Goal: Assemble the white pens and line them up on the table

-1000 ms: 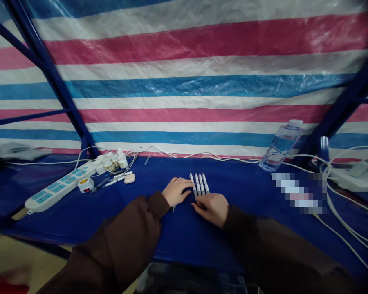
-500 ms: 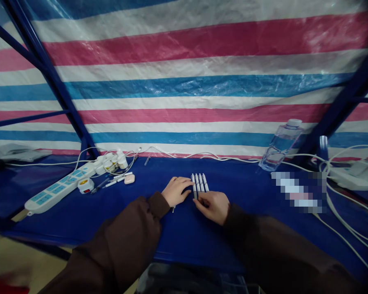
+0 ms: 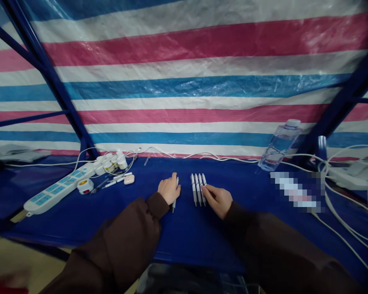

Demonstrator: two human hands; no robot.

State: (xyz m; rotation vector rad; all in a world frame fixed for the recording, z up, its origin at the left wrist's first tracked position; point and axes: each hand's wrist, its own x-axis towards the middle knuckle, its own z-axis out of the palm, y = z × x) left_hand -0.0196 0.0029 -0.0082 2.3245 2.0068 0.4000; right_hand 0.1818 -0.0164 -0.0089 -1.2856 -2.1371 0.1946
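1. Our left hand [image 3: 168, 189] lies against a lone white pen [image 3: 173, 206] on the blue tarpaulin [image 3: 184, 241]; whether it grips, we cannot tell.
2. Four white pens [image 3: 198, 189] lie side by side, between our well-parted hands.
3. Our right hand [image 3: 217, 200] touches the rightmost pen's end, its hold unclear. We judge this step is handling single pens; lifting one calls for fingers closed around its barrel.

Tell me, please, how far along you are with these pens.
Four white pens already lie side by side on the blue tarp. In hand: the left hand rests against a fifth pen, set apart from them, and the right hand is at the row's right end. Left: a few loose pens lie near the power strip.
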